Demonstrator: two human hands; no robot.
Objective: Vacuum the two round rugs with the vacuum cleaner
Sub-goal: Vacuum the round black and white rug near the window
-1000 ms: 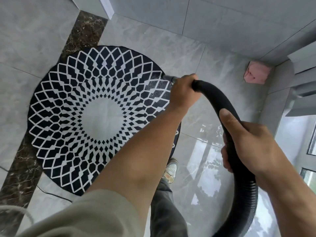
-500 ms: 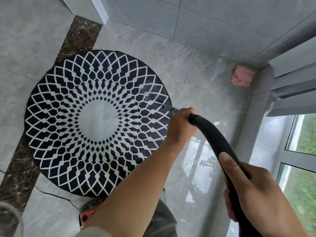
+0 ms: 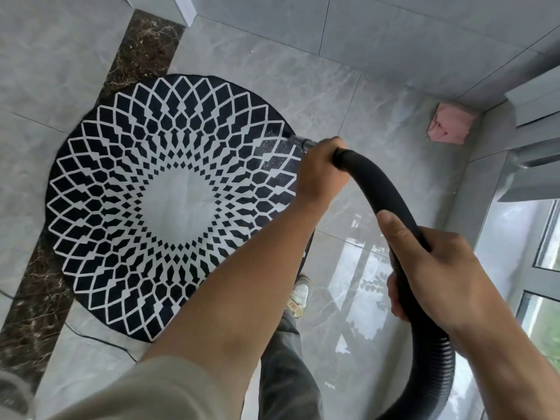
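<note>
One round rug, black with a white diamond pattern and a pale centre, lies on the grey tiled floor. My left hand grips the front end of the black vacuum hose, with the metal nozzle tip on the rug's right edge. Further back along the hose, my right hand holds it with fingers wrapped round and thumb along the top. The hose curves down to the lower right, where it turns ribbed. No second rug is in view.
A pink cloth lies in the corner by the wall. A window frame runs down the right. A thin black cable crosses the floor below the rug. My shoe stands right of the rug.
The nozzle and my left hand have slid back up along the rug's right edge, after dipping lower half a second ago. Both hands keep their hold on the hose.
</note>
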